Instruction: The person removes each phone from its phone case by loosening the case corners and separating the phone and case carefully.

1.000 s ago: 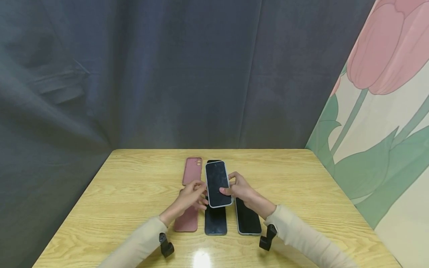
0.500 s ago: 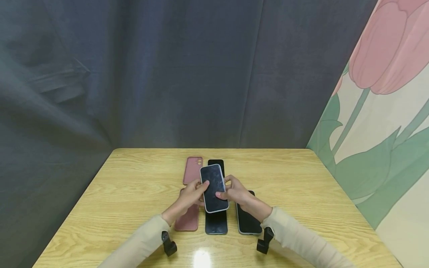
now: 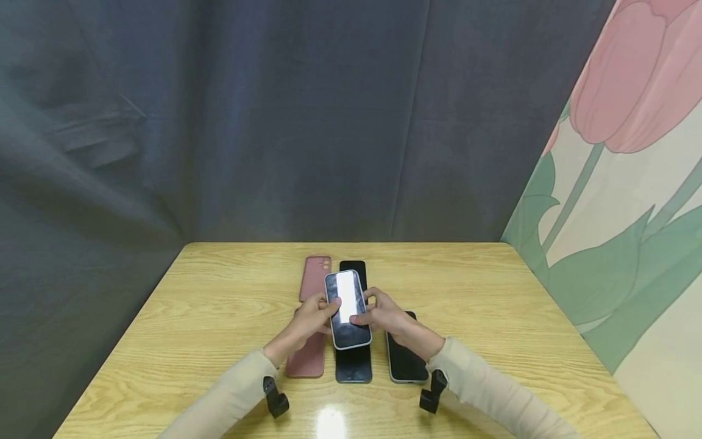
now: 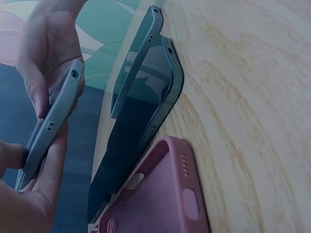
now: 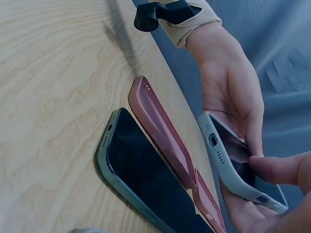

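Note:
Held above the table is a phone in a pale case (image 3: 353, 336), its dark screen facing up with a bright reflection. My left hand (image 3: 308, 320) grips its left edge, the thumb on the screen and fingers underneath. On the opposite edge, my right hand (image 3: 388, 314) holds it the same way. In the right wrist view, the case (image 5: 228, 177) wraps the phone's edge, showing a port opening. Below it lies a bare dark phone (image 3: 353, 368), with another dark phone (image 3: 353, 265) partly hidden farther back.
Two pink phone cases lie left of the phones: a far one (image 3: 314, 277) and a near one (image 3: 305, 363) partly behind my left hand. To the right, under my right wrist, lies another dark phone (image 3: 404, 361) with a pale rim. A dark curtain (image 3: 307, 134) hangs behind the wooden table (image 3: 219, 292).
My left hand, earlier beside the phone with fingers spread, now grips its left edge. The held phone has shifted slightly left and toward me, and a bright reflection has appeared on its screen.

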`<state>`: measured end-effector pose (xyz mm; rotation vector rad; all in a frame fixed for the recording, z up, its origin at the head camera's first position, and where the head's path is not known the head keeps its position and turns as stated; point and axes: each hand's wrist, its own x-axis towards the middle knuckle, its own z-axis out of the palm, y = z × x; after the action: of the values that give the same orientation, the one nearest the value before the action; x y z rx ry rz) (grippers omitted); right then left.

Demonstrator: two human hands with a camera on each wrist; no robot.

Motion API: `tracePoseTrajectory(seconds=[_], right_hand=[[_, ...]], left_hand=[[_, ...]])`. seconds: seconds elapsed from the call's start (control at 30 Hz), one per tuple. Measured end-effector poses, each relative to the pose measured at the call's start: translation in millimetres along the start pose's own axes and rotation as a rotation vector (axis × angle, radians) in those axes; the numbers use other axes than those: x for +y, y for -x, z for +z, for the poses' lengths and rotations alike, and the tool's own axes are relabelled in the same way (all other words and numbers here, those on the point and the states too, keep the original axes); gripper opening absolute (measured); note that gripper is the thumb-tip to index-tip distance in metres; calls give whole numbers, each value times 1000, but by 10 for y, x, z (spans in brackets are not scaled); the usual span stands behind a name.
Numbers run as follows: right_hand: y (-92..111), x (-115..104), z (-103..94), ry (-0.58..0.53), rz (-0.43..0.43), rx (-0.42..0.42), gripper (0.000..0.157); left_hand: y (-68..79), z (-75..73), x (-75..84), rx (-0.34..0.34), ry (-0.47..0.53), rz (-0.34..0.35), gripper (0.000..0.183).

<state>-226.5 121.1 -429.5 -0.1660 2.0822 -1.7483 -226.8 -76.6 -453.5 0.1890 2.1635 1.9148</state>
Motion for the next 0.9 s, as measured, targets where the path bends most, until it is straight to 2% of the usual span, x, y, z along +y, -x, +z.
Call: tracePoseTrajectory(seconds=[0.2,0.33,0.43,0.6,0.73,0.9], right_hand=[[-22,2,-23,-8,14,-42,59],[-37,-8,-30,6,17,-49,51],[-64,-29,-22,18,3,17,42],[-132,-44,-1,-16,-36,161,37],[-161,-25,9,-55,-73,202,33],[-166,-31,30,-71,-95,255,31]], left_hand=[[-7,-10,-7,-7,50,15,30],[11,-8,19,19,64,13,28],[28,4,44,27,55,15,27],[58,48,90,-18,69,38,27],[77,93,117,-43,104,50,27],[91,156,140,-25,83,43,25]])
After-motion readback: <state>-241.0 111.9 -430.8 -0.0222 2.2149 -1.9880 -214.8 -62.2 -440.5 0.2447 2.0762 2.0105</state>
